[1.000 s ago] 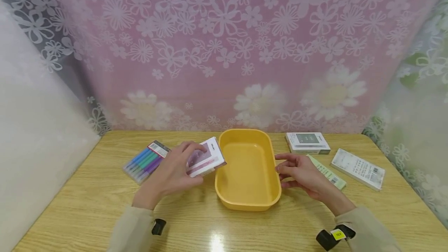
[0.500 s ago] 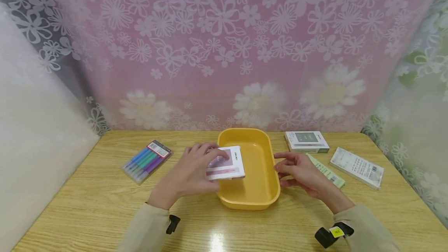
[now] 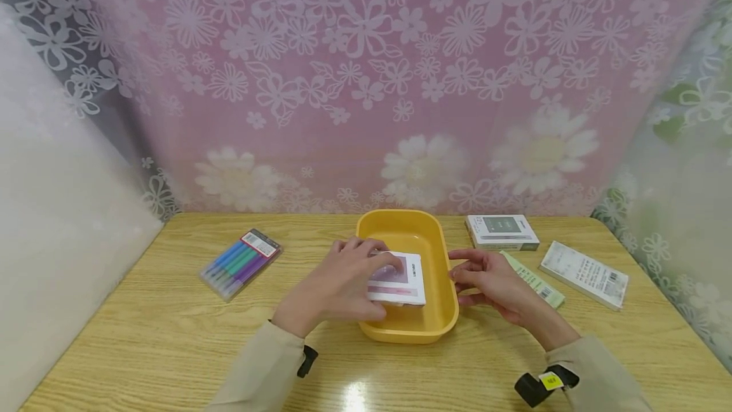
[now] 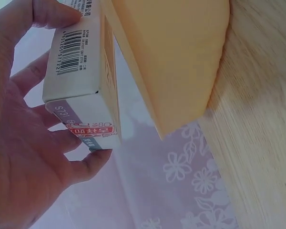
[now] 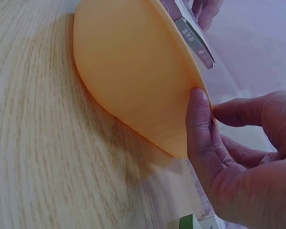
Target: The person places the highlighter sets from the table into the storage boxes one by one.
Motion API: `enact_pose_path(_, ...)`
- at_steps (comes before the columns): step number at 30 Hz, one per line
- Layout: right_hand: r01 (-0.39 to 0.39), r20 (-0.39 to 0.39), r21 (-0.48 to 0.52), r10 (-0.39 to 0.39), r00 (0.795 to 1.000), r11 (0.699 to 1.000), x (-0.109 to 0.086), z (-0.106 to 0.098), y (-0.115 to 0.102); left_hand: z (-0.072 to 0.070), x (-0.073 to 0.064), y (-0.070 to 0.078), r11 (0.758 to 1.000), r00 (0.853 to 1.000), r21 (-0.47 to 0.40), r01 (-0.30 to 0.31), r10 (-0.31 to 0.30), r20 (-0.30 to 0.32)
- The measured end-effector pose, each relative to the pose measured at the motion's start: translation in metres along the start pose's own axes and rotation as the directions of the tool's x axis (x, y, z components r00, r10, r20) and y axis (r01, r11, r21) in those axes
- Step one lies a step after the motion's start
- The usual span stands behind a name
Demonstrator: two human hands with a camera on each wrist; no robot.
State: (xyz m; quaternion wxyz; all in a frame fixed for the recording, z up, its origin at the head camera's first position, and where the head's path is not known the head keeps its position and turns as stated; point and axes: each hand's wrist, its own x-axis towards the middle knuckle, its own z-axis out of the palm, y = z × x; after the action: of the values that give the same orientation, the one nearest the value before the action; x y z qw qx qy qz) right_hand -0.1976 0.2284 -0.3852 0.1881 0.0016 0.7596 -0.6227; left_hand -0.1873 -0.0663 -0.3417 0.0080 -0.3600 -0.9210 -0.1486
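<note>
White-and-mauve box right over the yellow tub in head view, snug in the left hand. Left wrist: curled fingers around it, barcode in sight. Right wrist: tub rim pinched in the right hand.

L hand blocks the L end of the white-and-purple box in the head view! R hand hides pt of the green pack. Print on the far-R white box, too sm. to read. Both sleeves cropped at btm. L wrist cam: box + yellow tray run off the top. R wrist cam: L hand's cut off up top.
</note>
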Motion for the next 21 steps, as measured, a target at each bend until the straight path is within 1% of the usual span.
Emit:
enact_pose_path(5, 0.0, 0.006, 0.008, 0.0, 1.0, 1.0, 0.001, -0.001, 0.001, 0.005, 0.008, 0.004, 1.0, 0.999, -0.024, 0.004, -0.003, 0.045)
enact_pose_path(11, 0.008, 0.018, 0.022, -0.008, 1.0, 1.0, 0.001, -0.002, 0.003, 0.017, 0.015, 0.005, 0.998, 0.996, -0.063, 0.017, -0.011, 0.09)
enact_pose_path(14, 0.009, 0.018, 0.022, -0.009, 1.0, 1.0, 0.0, -0.002, 0.002, 0.025, 0.018, 0.005, 0.998, 0.995, -0.06, 0.018, -0.012, 0.095)
enact_pose_path(21, 0.005, 0.018, 0.02, -0.005, 1.0, 1.0, 0.0, -0.001, 0.002, 0.04, 0.026, 0.003, 1.0, 0.994, -0.021, 0.011, -0.009, 0.106)
